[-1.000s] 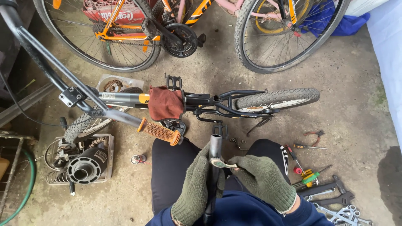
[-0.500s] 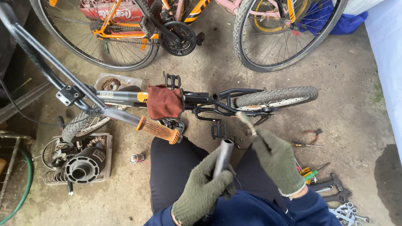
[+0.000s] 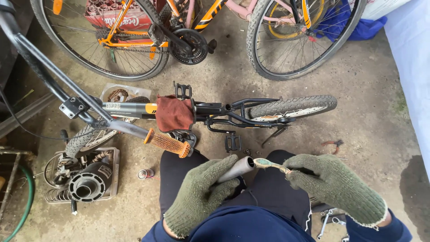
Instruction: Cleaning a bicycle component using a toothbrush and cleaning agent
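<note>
Short grey metal tube (image 3: 236, 169), held low in the middle of the view above the lap, open end tilted up and to the right. Left hand (image 3: 199, 196) in a green knitted glove, fingers wrapped round the lower part of the tube. Thin flat stick with a greenish smeared tip (image 3: 270, 165), tip touching the rim of the tube's open end. Right hand (image 3: 333, 187) in a matching green knitted glove, fingers pinched closed on the far end of the stick. Beneath both hands, dark trousers over the knees (image 3: 273, 197) and a dark blue sleeved top (image 3: 244, 226).

Just beyond the knees, a small black bicycle lying on its side (image 3: 215, 112) on the concrete floor (image 3: 367, 98), with a rust-red cloth (image 3: 174, 113) draped over the frame, an orange ribbed handlebar grip (image 3: 166, 143) pointing towards the left knee, and a knobbly rear tyre (image 3: 293, 106) to the right. At left, a flat tray of round metal parts and springs (image 3: 83, 179); just beside it, a small spray can lying on the floor (image 3: 145, 173). At right of the lap, red-handled pliers (image 3: 332, 144); at lower right, spanners (image 3: 329, 217). Along the top edge, an orange bicycle standing upright (image 3: 134, 36) and a large spoked wheel (image 3: 304, 36).
</note>
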